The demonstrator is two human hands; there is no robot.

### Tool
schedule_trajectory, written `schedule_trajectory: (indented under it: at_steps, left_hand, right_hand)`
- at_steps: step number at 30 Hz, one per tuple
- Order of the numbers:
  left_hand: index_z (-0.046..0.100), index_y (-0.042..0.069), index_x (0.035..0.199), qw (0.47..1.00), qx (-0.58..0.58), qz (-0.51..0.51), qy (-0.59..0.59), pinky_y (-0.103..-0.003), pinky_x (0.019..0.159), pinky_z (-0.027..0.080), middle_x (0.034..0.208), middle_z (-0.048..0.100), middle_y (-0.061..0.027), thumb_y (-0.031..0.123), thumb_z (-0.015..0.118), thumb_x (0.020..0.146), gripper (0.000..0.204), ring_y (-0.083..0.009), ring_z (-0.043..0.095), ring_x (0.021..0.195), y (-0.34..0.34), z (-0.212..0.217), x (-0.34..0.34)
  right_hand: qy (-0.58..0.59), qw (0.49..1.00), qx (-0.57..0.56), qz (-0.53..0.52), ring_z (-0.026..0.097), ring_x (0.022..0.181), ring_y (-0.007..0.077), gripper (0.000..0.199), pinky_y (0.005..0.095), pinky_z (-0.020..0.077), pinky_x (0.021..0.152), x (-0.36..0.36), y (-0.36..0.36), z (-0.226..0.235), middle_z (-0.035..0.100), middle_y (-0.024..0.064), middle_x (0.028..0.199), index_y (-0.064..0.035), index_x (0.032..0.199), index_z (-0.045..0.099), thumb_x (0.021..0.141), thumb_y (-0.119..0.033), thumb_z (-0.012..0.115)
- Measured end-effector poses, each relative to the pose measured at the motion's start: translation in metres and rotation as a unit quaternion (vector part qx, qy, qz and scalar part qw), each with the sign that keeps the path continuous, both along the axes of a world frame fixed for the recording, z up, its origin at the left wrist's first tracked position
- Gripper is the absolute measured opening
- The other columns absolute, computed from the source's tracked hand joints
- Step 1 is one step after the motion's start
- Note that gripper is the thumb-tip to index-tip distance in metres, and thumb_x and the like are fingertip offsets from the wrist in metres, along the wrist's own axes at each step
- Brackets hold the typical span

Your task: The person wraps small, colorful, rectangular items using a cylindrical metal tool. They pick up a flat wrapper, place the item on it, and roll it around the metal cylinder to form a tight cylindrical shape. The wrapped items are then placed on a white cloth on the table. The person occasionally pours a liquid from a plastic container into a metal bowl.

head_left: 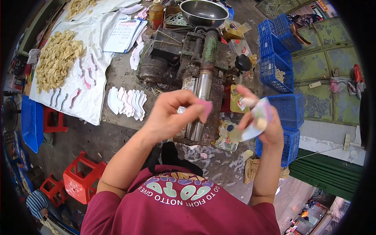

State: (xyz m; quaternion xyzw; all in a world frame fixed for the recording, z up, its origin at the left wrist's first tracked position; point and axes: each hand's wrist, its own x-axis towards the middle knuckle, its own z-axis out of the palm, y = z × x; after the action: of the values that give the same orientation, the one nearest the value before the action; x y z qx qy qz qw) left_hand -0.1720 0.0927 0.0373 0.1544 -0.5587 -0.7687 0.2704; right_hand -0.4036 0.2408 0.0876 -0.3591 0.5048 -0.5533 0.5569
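both hands are up in front of the chest, above the old roller machine [197, 66]. the left hand [172, 115] is curled, thumb and forefinger pinched on a small pink piece [205, 107], which sticks out toward the person's right and hangs a little downward. the right hand [261, 125] sits just across the gap, closed around a small bundle of pale sheet pieces [261, 113] with a whitish flap [247, 133] trailing below the palm, forefinger raised and pointing up-left. so the key relation: the pink piece lies to the left of the right hand, near it but not touching, at roughly the same height, its free end aimed at the bundle. the left hand is the only one on it; the right hand is the nearer free neighbour, though its grip is already occupied. the gap between the two hands falls straight over the machine's shiny steel roller [200, 105], whose long axis runs away from the person, across the line joining the hands. behind the machine a steel bowl [203, 12] stands at the far end; off to the person's left a white cloth [84, 47] carries a heap of tan cut pieces [58, 58], and a fan of white curved cut-outs [127, 102] lies on the bench nearer the machine. blue crates [276, 58] stack up on the right, red stools [80, 178] below left.
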Motion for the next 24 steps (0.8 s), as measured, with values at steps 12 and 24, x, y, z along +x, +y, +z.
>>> schedule_trajectory:
  at_steps: [12, 24]
  left_hand:
    - [0.067, 0.003, 0.094, 0.903, -0.339, 0.202, -0.168, -0.031, 0.067, 0.047, 0.081, 0.057, -0.0089, 0.004, 0.073, 0.076, 0.018, -0.0217, 0.058, 0.075, 0.004, -0.061, 0.004]
    - [0.062, -0.001, 0.085, 0.812, -0.256, 0.463, -0.248, -0.029, 0.065, 0.045, 0.077, 0.058, -0.0075, -0.001, 0.065, 0.082, 0.005, -0.0164, 0.056, 0.071, -0.074, -0.113, 0.103]
  right_hand:
    - [0.07, 0.949, 0.264, 0.157, 0.057, 0.057, 0.0069, 0.039, 0.0221, 0.0457, 0.051, 0.0, -0.034, -0.029, 0.062, 0.0002, 0.08, -0.0022, 0.115, 0.061, 0.079, -0.014, 0.07]
    - [-0.024, 0.991, 0.129, -0.023, 0.052, 0.053, 0.0115, 0.061, 0.0285, 0.0505, 0.055, 0.017, -0.025, -0.023, 0.053, 0.006, 0.068, 0.007, 0.128, 0.048, 0.082, -0.026, 0.071]
